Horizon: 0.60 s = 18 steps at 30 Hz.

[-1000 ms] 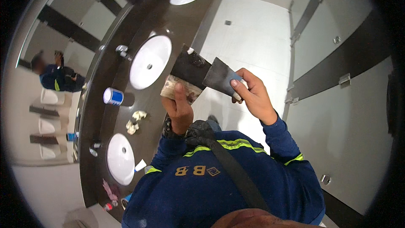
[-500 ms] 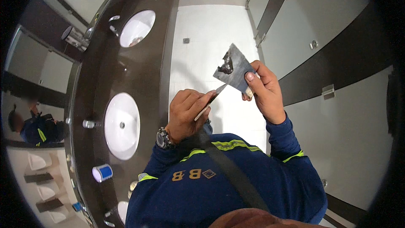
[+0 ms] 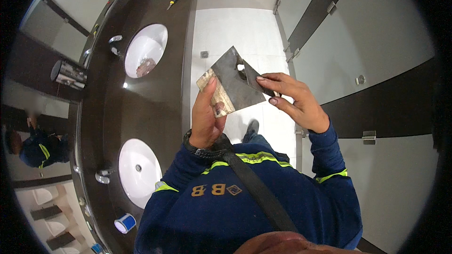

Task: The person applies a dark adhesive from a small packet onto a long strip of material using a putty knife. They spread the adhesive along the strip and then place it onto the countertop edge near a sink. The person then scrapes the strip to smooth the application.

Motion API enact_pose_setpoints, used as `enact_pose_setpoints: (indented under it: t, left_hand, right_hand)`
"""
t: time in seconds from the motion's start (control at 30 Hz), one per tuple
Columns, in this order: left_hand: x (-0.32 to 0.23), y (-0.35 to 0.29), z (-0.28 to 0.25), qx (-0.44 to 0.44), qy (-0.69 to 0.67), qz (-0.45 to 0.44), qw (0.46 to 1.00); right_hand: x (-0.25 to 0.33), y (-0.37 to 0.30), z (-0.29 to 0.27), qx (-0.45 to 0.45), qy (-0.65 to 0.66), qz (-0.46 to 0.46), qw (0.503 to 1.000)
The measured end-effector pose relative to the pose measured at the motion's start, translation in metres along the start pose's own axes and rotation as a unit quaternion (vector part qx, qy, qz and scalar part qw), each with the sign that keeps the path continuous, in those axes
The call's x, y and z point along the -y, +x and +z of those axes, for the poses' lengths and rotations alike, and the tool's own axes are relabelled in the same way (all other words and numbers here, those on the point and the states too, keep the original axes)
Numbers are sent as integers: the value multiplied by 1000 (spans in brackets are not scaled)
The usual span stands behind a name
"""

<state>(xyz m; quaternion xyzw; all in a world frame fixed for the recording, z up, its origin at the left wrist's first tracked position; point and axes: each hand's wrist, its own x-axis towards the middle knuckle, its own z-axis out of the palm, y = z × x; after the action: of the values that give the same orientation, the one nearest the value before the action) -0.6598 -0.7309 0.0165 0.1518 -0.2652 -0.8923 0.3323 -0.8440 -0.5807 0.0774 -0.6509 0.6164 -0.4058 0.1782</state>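
My left hand (image 3: 203, 118) grips a wide putty knife (image 3: 228, 77) by its worn, pale handle strip, thumb on top. Its flat grey metal blade faces up. My right hand (image 3: 305, 102) pinches a second putty knife (image 3: 254, 76), whose dark blade is seen tilted. That blade meets the far right part of the left one, where a dark smear of paste (image 3: 242, 73) shows around a bright gap. Most of the second knife's handle is hidden behind my right fingers. Both tools are held in front of my chest, above the floor.
On my left runs a dark counter (image 3: 155, 108) with white basins (image 3: 134, 174) and taps; brownish matter (image 3: 146, 67) lies in the middle basin. A blue-and-white can (image 3: 125, 223) and a yellow-and-black tool (image 3: 173, 0) rest on it. Grey stall doors (image 3: 367, 42) line the right.
My left hand has turned its putty knife from edge-on to blade up. My right hand has tilted its knife, which now lies against the left blade. The view has shifted slightly.
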Motion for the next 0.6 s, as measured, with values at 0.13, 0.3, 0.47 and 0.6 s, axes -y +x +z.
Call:
enact_pose_setpoints:
  t: [0.13,0.3,0.47,0.6]
  left_hand:
    - [6,53,-2,14,14,-2,1000]
    - [14,125,23,-88,118,48,988]
    - [13,206,68,-118,263,103,952]
    - [21,272,100,-117,299,136,937]
  right_hand:
    - [-40,30,-33,3,-24,31,999]
    - [-102,69,-89,-58,-203,40,977]
    - [-114,130,-148,-55,-314,-7,948]
    - [-151,171,-189,-21,-350,11,936]
